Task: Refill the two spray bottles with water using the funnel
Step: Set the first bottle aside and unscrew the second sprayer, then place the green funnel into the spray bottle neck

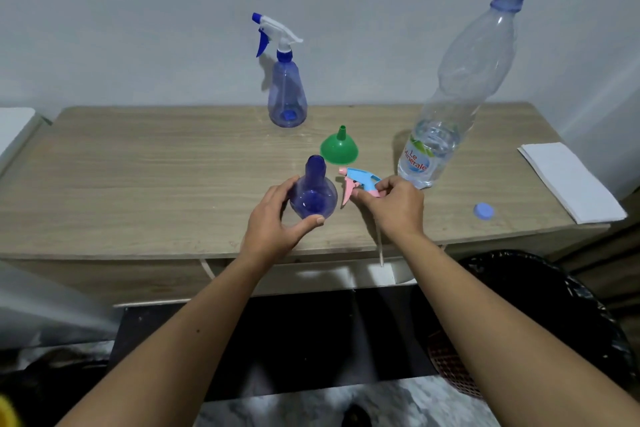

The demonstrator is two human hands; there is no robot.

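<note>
Head view: left hand (273,218) wrapped the open blue bottle (313,196); right hand (394,206) pinched the pink-blue sprayer head (360,184) at three o'clock of it. Green funnel (339,149) lay upturned at one o'clock, water bottle (450,107) right, capped spray bottle (285,90) at twelve.

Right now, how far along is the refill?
Done: near spray bottle uncapped, water bottle open. In hand: left hand steadies that bottle; right hand holds its trigger head. Left: place the funnel, pour, recap, then the far spray bottle.
</note>
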